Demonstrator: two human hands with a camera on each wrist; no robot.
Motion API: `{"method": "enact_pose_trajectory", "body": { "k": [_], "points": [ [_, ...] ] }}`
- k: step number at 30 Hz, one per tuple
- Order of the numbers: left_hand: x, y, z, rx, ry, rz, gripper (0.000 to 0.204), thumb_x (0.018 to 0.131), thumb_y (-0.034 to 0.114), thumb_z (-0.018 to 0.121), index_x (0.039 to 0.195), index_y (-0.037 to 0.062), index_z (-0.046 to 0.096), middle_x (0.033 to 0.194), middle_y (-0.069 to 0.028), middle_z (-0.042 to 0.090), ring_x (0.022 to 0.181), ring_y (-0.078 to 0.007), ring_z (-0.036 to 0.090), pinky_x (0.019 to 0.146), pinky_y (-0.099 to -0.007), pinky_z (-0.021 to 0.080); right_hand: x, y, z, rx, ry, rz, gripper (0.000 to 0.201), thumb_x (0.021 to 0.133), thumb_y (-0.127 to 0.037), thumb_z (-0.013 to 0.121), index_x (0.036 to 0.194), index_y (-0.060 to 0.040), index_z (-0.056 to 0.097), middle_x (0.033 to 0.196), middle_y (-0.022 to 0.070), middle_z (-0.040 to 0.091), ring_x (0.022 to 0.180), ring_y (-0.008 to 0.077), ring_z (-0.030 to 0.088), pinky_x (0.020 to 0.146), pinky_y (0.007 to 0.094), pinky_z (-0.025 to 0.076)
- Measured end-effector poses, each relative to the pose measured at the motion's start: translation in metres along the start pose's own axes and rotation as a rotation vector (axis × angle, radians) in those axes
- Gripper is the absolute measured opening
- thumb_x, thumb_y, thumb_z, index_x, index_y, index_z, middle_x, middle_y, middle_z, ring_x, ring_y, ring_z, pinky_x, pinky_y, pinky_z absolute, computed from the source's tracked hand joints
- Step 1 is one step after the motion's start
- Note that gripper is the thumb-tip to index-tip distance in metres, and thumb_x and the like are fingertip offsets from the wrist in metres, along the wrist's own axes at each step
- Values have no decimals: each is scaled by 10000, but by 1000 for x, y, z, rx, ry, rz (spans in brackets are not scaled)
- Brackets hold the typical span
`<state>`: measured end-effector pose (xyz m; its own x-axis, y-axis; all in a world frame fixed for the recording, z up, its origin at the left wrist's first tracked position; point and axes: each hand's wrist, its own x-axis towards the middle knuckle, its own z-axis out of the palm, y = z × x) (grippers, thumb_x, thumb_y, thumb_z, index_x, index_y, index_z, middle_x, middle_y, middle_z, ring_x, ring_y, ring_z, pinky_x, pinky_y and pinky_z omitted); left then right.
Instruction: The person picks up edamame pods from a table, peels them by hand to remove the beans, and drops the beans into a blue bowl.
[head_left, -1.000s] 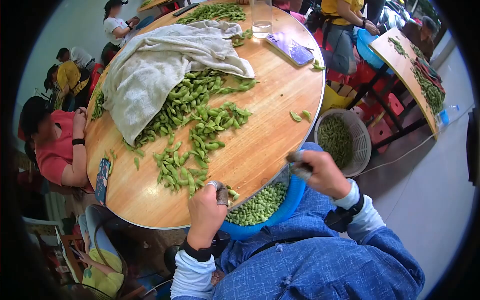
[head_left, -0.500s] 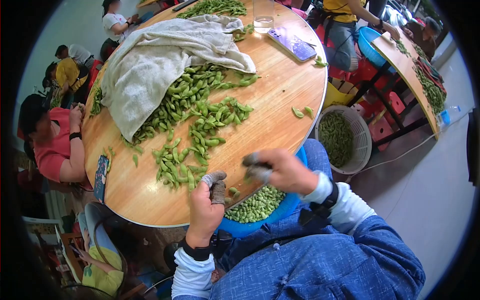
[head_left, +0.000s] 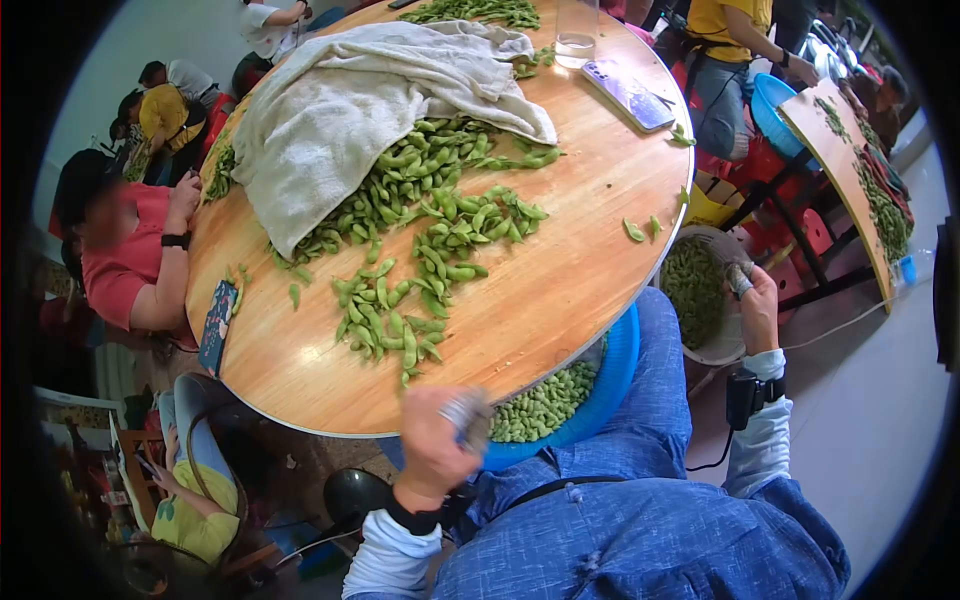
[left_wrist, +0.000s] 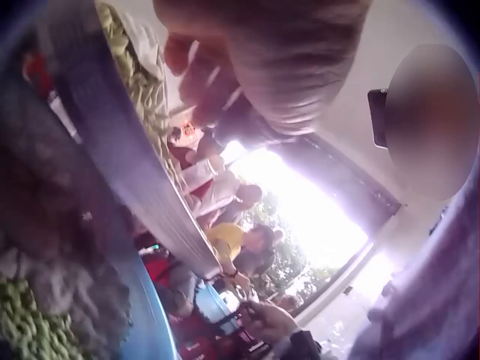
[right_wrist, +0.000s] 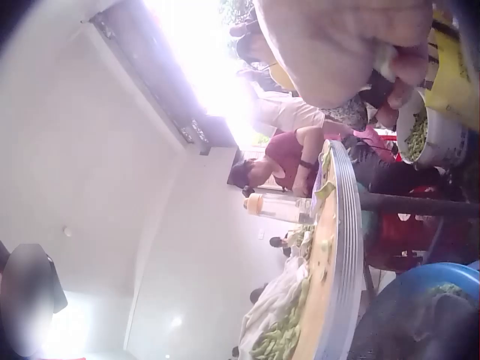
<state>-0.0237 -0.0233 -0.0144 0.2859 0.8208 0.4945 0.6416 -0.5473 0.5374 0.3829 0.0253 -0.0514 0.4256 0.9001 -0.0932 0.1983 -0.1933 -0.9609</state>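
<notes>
My left hand [head_left: 447, 438] is blurred by motion, fingers curled, a grey finger cover [head_left: 468, 413] on it. It hovers at the near rim of the blue basin [head_left: 616, 372] of shelled beans [head_left: 545, 403] on my lap, under the table edge. I cannot see whether it holds anything. My right hand [head_left: 750, 293] reaches out right over the white basket [head_left: 730, 347] of pods and husks [head_left: 692, 288]. Its grey-covered fingertips [head_left: 738, 275] are bunched and point down into the basket. A heap of edamame pods [head_left: 420, 215] lies on the round wooden table [head_left: 560, 270].
A grey towel [head_left: 350, 100] covers part of the pods. A phone [head_left: 628, 93] and a glass [head_left: 577, 25] stand at the far edge, another phone [head_left: 217, 325] at the left edge. People sit around this table and the neighbouring table [head_left: 850, 150].
My right hand swung from over the blue basin out right to the white basket. My left hand dropped from the table edge toward the basin's near rim. The view shifted slightly.
</notes>
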Motion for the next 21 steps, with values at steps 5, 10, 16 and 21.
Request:
{"method": "enact_pose_trajectory", "body": {
  "k": [5, 10, 16, 21],
  "points": [
    [16, -38, -14, 221, 2, -593, 186, 700, 122, 621, 828, 4, 554, 738, -140, 562, 689, -317, 537, 601, -382, 419, -17, -23, 34, 70, -139, -55, 132, 835, -91, 531, 928, -12, 582, 739, -32, 552, 630, 37, 473, 561, 179, 377],
    [26, -39, -15, 308, -82, -682, 184, 687, 120, 619, 829, 24, 553, 690, -128, 544, 664, -320, 536, 599, -404, 415, -41, -49, 80, -64, -398, -327, 148, 802, -74, 564, 906, 29, 587, 737, 52, 594, 682, 109, 537, 613, 243, 438],
    [35, -41, -17, 434, -81, -403, 112, 689, 59, 593, 780, 5, 556, 724, -148, 547, 707, -309, 537, 621, -387, 415, -72, -80, 136, 54, -736, -326, 181, 786, -96, 597, 902, 42, 576, 739, 143, 610, 659, 146, 567, 604, 281, 455],
    [33, -48, -22, 292, -159, -400, 121, 678, 63, 584, 776, 2, 550, 711, -161, 546, 688, -336, 527, 613, -414, 410, -81, -93, 158, 50, -832, -370, 187, 802, -111, 582, 913, 40, 574, 758, 153, 610, 679, 167, 572, 625, 296, 453]
  ]
}}
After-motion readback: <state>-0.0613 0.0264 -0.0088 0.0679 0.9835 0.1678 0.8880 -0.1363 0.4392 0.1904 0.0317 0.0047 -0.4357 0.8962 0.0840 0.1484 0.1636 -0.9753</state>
